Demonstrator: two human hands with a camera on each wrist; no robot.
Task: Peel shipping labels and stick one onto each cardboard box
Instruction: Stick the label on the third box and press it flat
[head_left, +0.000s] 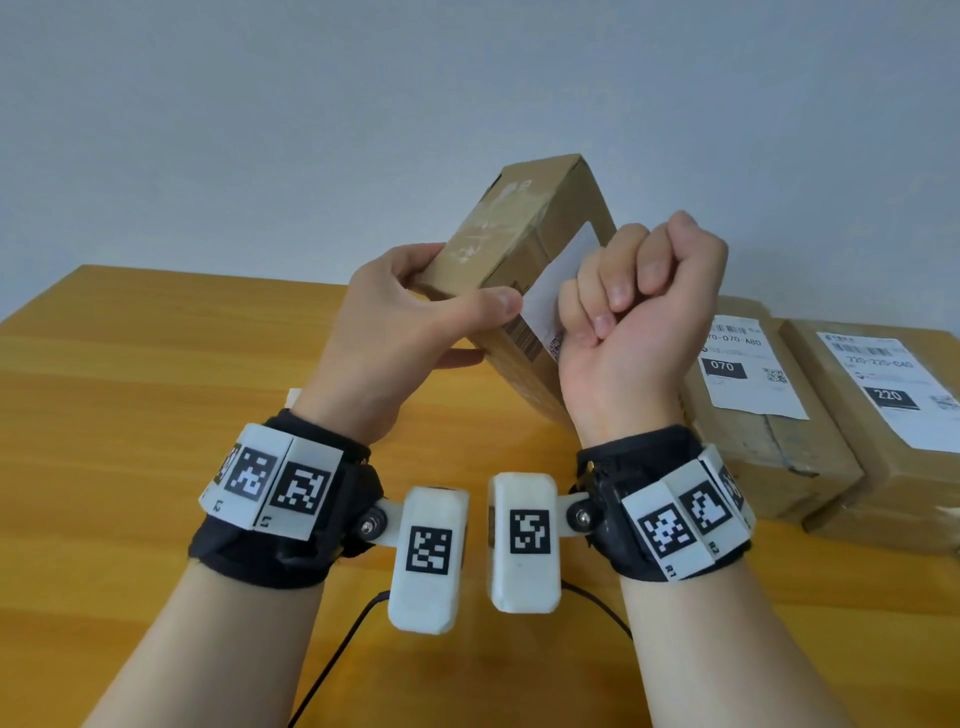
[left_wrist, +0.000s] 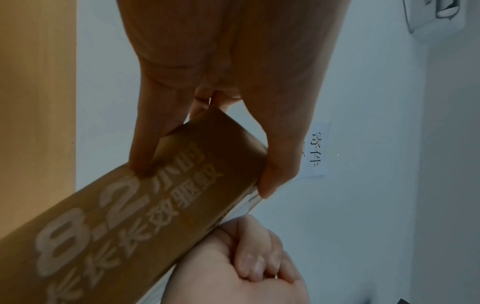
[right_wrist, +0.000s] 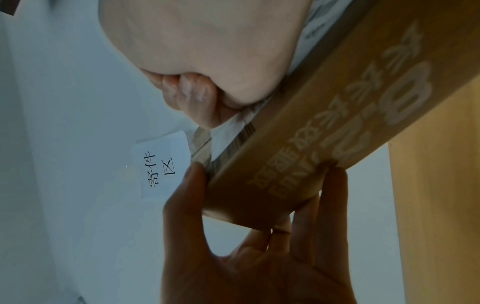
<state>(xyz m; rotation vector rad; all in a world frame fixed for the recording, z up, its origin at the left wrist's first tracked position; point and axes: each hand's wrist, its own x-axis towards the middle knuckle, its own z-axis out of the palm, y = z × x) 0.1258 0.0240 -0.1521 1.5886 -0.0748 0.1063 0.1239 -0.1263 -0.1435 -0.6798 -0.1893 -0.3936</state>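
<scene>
The worktop (head_left: 156, 415) is smooth yellow wood with a visible grain, and on its right side two flat brown cardboard boxes already carry white printed labels, one marked 070 (head_left: 748, 374) and one marked 220 (head_left: 893, 389). The third box (head_left: 524, 249), long, narrow and printed with pale lettering, is held tilted above the worktop, its lower end hidden behind the wrists. The left hand (head_left: 410, 322) grips its near end, thumb on one face and fingers wrapped round the other. The right hand (head_left: 639, 296) is curled into a fist, and its side presses the white label (head_left: 561, 275) flat against the box's broad face. The likeliest trouble, as I judge it, is a crease or trapped bubble: the label is thin, glossy paper, and a fist rubs unevenly. The tilted box could also slip or twist in the one-handed grip, since plain cardboard is slick, dragging the label askew before it bonds.
</scene>
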